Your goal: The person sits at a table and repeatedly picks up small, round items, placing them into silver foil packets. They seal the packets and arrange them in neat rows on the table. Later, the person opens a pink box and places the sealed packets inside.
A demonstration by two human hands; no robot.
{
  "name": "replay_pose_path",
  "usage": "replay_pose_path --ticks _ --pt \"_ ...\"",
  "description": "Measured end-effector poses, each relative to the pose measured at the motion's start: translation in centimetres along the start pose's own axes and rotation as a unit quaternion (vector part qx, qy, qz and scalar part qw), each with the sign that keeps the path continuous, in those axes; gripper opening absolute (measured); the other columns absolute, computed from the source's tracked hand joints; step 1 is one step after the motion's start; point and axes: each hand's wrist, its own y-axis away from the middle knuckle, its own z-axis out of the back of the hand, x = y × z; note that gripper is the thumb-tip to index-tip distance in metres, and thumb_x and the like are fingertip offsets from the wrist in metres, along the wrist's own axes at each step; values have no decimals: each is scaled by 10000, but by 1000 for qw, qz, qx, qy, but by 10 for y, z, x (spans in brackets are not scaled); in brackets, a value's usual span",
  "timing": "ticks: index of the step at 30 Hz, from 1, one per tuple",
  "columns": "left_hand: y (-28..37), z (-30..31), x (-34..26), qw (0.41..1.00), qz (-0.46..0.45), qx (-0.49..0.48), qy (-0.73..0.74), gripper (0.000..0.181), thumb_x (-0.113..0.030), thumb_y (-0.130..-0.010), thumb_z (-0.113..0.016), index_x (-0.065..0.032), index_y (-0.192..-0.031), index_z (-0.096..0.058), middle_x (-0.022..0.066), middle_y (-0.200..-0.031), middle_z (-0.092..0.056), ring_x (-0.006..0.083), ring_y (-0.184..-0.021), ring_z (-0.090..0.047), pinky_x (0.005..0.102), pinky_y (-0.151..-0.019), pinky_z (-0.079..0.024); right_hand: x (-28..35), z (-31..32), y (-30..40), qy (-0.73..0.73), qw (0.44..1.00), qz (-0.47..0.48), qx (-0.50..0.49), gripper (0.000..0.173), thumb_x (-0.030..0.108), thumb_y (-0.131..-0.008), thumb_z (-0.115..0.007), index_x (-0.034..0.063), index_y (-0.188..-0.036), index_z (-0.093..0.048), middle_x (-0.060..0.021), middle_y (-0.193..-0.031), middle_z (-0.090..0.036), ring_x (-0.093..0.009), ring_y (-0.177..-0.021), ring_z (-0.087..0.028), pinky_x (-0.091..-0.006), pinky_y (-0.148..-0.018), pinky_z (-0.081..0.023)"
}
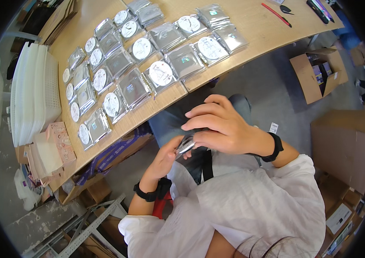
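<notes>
My left hand [166, 159] grips a small packet in shiny film with a round white piece [186, 146], held tilted above my lap. My right hand [216, 127] reaches over from the right, its index finger and thumb at the packet's right edge and its other fingers spread; the thumb is mostly hidden. Beyond my hands, rows of flat packets in clear film [133, 87] lie on the wooden table [169, 101], many in stacks. Between them lie similar packets with round white printed discs [161, 73].
Nested white plastic baskets [34, 93] and an opened pink carton [60, 142] stand at the table's left. A red pen-like tool [276, 14] and a black cutter [317, 12] lie far right. Cardboard boxes [343, 142] stand on the floor at right.
</notes>
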Motion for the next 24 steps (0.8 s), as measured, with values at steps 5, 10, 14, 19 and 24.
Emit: replay_pose_path --ticks 5,10,14,19,24 --pt "0 -1 -9 992 -60 -48 -95 846 -705 -811 -321 66 -1128 -462 98 -980 -497 162 -882 -491 260 -765 -389 7 8 7 5 998 39 -46 199 53 -632 -693 19 -820 -636 -29 -993 -602 -210 -920 -557 -420 -797 -370" --pt "3 6 -7 990 -72 -26 -116 791 -658 -814 -403 59 -1145 -455 118 -1014 -494 210 -916 -502 280 -791 -392 6 -4 20 35 985 116 -124 220 31 -608 -719 35 -813 -640 -7 -966 -592 -171 -873 -564 -402 -744 -375" --pt "4 6 -11 982 -89 -46 -162 778 -651 -783 -466 45 -1131 -465 127 -1024 -505 236 -922 -517 299 -800 -403 5 -5 27 44 980 138 -136 204 14 -595 -712 48 -780 -634 2 -962 -576 -163 -851 -565 -372 -670 -392" --pt "2 1 -18 962 -114 -76 -235 797 -674 -744 -483 29 -1120 -478 148 -1021 -515 279 -923 -525 320 -814 -409 3 -10 36 61 973 158 -160 176 12 -587 -711 53 -740 -635 -6 -968 -572 -168 -836 -562 -340 -607 -401" --pt "1 0 -20 964 -103 -72 -233 809 -690 -758 -441 35 -1116 -481 157 -1021 -516 285 -911 -529 325 -808 -413 1 -5 29 33 976 152 -149 170 23 -605 -722 38 -751 -636 -50 -983 -580 -202 -840 -557 -340 -608 -401"
